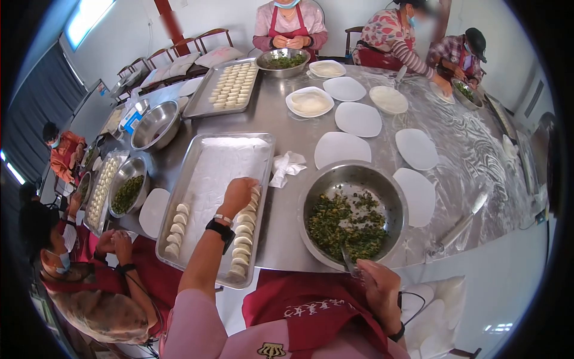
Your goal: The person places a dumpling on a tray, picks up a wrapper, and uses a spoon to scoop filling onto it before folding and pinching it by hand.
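Across the long steel table, dusted with flour at its right end, several masked people sit folding dumplings. Directly before the camera wearer lies a floured metal tray holding a column of finished dumplings along its right edge and a shorter column at its lower left. Just right of the tray stands a big steel bowl of chopped green filling, ringed by round dough wrappers. A wooden rolling pin lies right of the bowl. The left hand, a black watch at its wrist, reaches over the tray with fingers curled down onto the top of the right-hand dumpling column. The right hand rests at the bowl's near rim, closed around a utensil handle that dips into the filling.
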{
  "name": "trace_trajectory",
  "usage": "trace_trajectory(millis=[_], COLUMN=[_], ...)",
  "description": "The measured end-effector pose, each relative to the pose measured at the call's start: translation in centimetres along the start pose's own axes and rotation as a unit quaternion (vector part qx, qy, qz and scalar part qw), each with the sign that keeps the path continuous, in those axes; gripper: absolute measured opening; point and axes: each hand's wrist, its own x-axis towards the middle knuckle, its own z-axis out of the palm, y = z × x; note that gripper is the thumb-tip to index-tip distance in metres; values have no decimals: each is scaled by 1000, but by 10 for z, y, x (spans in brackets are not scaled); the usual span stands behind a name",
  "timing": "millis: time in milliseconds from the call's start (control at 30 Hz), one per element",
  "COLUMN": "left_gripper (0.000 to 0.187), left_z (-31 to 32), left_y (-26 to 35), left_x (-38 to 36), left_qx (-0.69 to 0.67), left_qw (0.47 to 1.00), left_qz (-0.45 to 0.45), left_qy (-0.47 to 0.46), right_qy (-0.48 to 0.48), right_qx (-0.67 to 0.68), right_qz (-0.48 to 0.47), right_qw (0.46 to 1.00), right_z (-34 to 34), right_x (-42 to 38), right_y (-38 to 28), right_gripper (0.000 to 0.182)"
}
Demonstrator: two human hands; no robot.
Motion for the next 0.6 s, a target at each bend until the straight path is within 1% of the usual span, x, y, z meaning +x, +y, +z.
trace_trajectory(millis=[33,133,200,267,333,433,600], left_gripper=[35,35,35,37,38,40,41], left_z=[-1,10,11,5,6,2,4], left_y=[0,-17,-18,-8,-11,-7,-6], left_x=[0,-1,-1,0,-1,0,0], left_qx=[21,87,80,103,90,61,81], left_qw=[1000,993,994,993,993,995,993], left_qz=[11,79,77,56,67,61,52], left_qy=[-16,-6,-2,-31,-29,-44,-63], right_qy=[1,-23,-35,-32,-22,-11,-16], right_qx=[-2,-26,-23,-27,-24,-13,-9], right_qz=[1,-15,-16,-13,-19,-23,-17], right_qw=[1000,999,999,999,999,1000,1000], right_z=[0,-2,-1,-2,0,5,3], right_x=[0,0,-1,-8,-13,-20,-21], right_y=[0,-2,3,10,17,27,25], right_gripper=[19,20,21,23,27,31,30])
